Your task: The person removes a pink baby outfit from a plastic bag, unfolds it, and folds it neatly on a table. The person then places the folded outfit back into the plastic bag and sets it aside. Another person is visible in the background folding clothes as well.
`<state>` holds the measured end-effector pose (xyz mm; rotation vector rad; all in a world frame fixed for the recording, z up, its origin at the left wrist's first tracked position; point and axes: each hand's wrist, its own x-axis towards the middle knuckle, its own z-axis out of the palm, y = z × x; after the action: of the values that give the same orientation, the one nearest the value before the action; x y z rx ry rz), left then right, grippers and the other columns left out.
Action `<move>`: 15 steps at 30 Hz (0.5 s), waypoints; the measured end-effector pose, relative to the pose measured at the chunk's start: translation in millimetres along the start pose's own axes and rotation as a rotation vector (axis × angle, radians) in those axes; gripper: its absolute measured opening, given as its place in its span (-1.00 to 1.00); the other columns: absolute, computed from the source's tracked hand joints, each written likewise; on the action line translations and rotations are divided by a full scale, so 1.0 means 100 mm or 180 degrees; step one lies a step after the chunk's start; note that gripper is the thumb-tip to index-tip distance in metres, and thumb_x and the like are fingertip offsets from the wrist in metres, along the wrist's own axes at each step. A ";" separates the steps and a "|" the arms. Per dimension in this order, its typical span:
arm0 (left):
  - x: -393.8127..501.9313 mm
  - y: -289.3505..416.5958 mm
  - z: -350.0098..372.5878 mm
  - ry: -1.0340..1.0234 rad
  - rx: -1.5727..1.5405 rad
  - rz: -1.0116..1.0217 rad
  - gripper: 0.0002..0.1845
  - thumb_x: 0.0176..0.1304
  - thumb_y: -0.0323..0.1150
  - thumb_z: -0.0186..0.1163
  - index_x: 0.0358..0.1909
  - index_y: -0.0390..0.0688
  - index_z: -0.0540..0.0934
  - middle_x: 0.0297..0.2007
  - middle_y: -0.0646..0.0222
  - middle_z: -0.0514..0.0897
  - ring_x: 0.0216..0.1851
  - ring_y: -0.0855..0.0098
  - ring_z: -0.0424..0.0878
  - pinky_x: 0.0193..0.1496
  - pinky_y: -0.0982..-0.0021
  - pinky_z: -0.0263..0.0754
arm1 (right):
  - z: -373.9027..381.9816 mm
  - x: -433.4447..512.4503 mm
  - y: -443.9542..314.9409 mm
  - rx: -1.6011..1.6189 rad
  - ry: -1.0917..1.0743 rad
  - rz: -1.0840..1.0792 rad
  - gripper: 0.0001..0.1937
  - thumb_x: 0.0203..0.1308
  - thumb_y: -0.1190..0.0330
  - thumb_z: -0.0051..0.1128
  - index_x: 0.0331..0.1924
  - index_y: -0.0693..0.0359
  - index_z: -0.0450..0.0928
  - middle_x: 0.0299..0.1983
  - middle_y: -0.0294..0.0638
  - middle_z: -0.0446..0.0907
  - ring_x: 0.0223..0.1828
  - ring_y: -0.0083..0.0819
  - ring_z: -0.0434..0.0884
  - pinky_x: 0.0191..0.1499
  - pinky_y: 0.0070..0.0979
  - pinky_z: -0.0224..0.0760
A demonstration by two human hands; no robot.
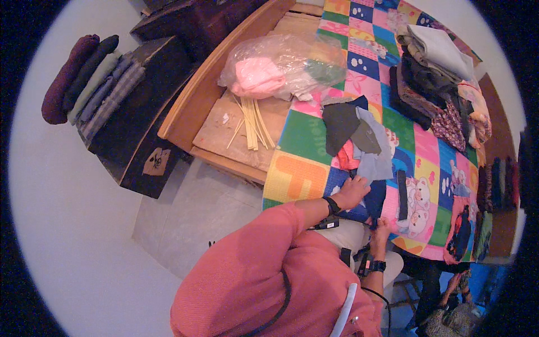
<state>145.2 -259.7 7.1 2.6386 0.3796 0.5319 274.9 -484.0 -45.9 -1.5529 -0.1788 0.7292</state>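
A piece of navy cloth (pixel 375 201) lies on the foam play mat (pixel 303 137), between my two hands. My left hand (pixel 353 192) rests at its left side, fingers bent against the cloth; whether they grip it is hidden. At the near edge of the mat, my right hand (pixel 382 230) pinches the cloth's lower end. Just beyond my left hand is a loose pile of fabric scraps, with a dark grey piece (pixel 340 126), a light blue piece (pixel 377 158) and a coral piece (pixel 347 156). A narrow black strip (pixel 402 194) of cloth lies right of the navy piece.
A clear plastic bag (pixel 309 54) with pink cloth (pixel 259 75) sits beyond pale sticks (pixel 252 126) on bare boards. Folded clothes (pixel 442 54) are stacked at the far right. Left of the wooden bed rail (pixel 227 69), a dark cabinet (pixel 139 109) bears more folded fabric (pixel 111 94).
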 end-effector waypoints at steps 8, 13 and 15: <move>0.11 -0.09 -0.13 -0.0062 -0.0542 -0.0457 -0.68 0.09 -0.48 0.18 -0.06 -0.19 0.52 -0.04 0.04 0.48 0.06 -0.07 0.48 -0.07 -0.04 0.51 | -0.09 0.08 0.09 -0.0725 -0.0018 -0.0225 -0.91 0.42 0.43 -0.07 -0.25 0.14 0.48 -0.43 -0.27 0.61 -0.50 -0.47 0.56 -0.48 -0.54 0.39; 0.22 -0.19 -0.13 -0.0114 -0.0329 -0.0714 -0.71 0.14 -0.48 0.15 -0.07 -0.18 0.47 -0.06 0.00 0.49 -0.03 -0.07 0.58 -0.20 -0.04 0.57 | 0.08 -0.06 0.00 -0.0165 0.0092 -0.0115 -0.92 0.38 0.44 -0.06 -0.29 0.10 0.43 -0.44 -0.23 0.62 -0.54 -0.46 0.55 -0.49 -0.53 0.38; 0.25 -0.30 -0.10 -0.0119 -0.0309 -0.0548 -0.80 0.17 -0.43 0.12 -0.15 -0.17 0.51 -0.19 0.04 0.57 -0.18 -0.06 0.64 -0.19 -0.05 0.55 | 0.16 -0.09 -0.05 -0.0466 0.0240 -0.0246 -0.92 0.38 0.45 -0.05 -0.29 0.10 0.43 -0.47 -0.25 0.58 -0.56 -0.46 0.54 -0.50 -0.52 0.38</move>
<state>157.7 -221.9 9.2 2.4901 0.5491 0.4335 260.6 -474.7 -37.4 -1.7005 -0.2392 0.6066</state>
